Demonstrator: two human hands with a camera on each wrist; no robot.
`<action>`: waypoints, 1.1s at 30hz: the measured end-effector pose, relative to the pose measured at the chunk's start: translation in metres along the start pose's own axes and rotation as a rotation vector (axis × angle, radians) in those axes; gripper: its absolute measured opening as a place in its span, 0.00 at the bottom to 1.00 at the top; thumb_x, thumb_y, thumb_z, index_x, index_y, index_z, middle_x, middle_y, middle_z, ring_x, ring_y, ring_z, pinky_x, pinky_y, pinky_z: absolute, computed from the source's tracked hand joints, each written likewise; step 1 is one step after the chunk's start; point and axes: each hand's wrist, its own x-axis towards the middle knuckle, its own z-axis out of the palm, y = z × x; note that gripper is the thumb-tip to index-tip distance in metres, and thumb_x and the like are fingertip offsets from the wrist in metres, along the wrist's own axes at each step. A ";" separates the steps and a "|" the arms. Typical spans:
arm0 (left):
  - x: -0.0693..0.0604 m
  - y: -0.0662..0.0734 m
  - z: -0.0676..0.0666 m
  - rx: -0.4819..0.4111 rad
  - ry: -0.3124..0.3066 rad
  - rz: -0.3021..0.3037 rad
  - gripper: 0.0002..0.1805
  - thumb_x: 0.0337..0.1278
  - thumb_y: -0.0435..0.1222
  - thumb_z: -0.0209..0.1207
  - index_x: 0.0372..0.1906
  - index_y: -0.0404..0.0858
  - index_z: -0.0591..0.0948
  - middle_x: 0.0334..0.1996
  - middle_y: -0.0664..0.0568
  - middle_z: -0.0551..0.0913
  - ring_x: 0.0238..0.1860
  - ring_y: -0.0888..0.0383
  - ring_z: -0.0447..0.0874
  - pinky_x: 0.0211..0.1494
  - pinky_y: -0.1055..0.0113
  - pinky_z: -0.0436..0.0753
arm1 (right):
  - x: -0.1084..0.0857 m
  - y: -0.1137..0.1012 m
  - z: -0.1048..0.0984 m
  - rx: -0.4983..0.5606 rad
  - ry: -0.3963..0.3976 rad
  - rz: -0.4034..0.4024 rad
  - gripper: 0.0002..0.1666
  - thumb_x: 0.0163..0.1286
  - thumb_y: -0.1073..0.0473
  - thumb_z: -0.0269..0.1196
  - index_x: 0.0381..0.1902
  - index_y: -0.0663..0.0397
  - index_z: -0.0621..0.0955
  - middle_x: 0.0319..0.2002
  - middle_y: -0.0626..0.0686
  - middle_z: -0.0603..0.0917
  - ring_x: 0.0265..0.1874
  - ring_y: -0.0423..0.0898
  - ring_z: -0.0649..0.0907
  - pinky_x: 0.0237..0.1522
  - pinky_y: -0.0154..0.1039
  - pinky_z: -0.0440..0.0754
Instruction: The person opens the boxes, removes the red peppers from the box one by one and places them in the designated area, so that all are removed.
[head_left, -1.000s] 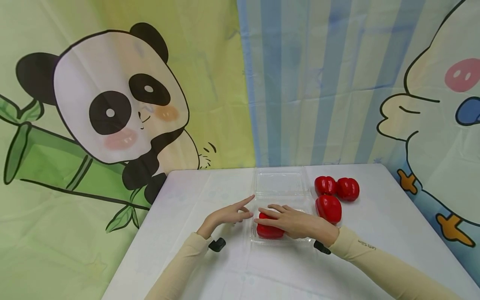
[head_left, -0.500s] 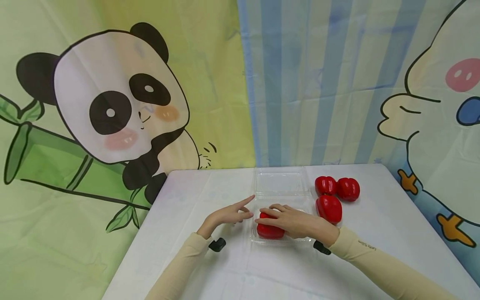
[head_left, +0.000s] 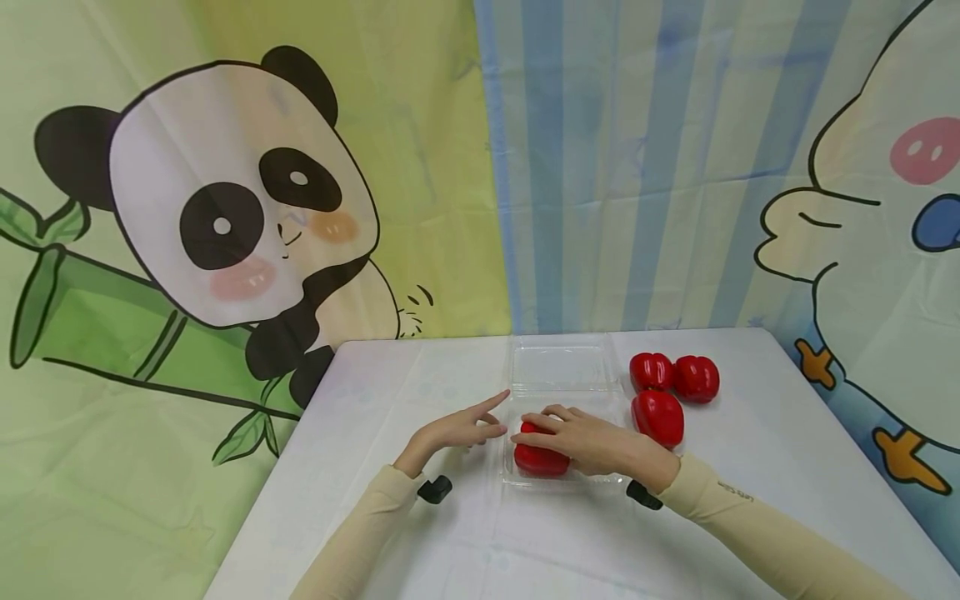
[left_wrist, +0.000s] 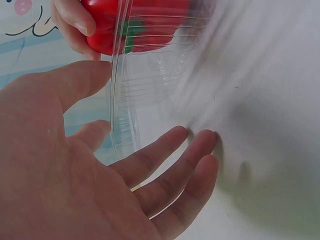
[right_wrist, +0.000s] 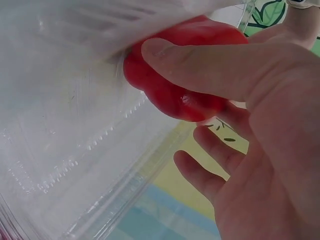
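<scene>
My right hand (head_left: 596,443) holds a red bell pepper (head_left: 540,461) at the left side of an open clear plastic clamshell box (head_left: 525,481). In the right wrist view its thumb (right_wrist: 195,65) lies across the red bell pepper (right_wrist: 170,102), and the far fingers are partly hidden behind it. At the box's left edge is my left hand (head_left: 457,427), fingers spread. Two of its fingertips meet the box rim (left_wrist: 114,90) in the left wrist view, while the other fingers reach toward the white tabletop. A green patch on the pepper shows through the clear wall.
Three more red bell peppers (head_left: 657,418) sit together right of the box on the white table (head_left: 420,375). The box's lid (head_left: 561,365) lies folded back behind it. A cartoon-printed curtain (head_left: 435,167) hangs behind the table's back edge.
Fingers of my right hand have bent slightly more over the bell pepper, which has shifted a touch to the right. My left hand stays where it was.
</scene>
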 end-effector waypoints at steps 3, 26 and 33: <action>0.000 0.000 0.000 -0.001 -0.002 0.001 0.42 0.71 0.53 0.55 0.81 0.59 0.48 0.66 0.41 0.75 0.48 0.49 0.85 0.47 0.55 0.84 | -0.001 0.000 -0.002 0.005 0.016 -0.001 0.62 0.48 0.62 0.80 0.77 0.30 0.61 0.74 0.51 0.67 0.69 0.54 0.68 0.58 0.51 0.83; 0.001 -0.001 0.000 0.008 0.001 0.010 0.41 0.72 0.50 0.54 0.82 0.56 0.48 0.66 0.40 0.75 0.47 0.50 0.85 0.45 0.56 0.83 | -0.006 0.006 -0.013 -0.017 0.048 0.021 0.61 0.48 0.61 0.81 0.76 0.31 0.63 0.72 0.51 0.70 0.68 0.55 0.70 0.62 0.56 0.78; 0.001 0.000 -0.001 0.003 -0.001 0.009 0.41 0.72 0.52 0.54 0.82 0.57 0.48 0.66 0.41 0.75 0.47 0.50 0.84 0.44 0.57 0.83 | -0.011 0.010 -0.020 0.004 0.069 0.039 0.60 0.50 0.62 0.79 0.76 0.30 0.63 0.72 0.52 0.70 0.68 0.57 0.70 0.62 0.59 0.77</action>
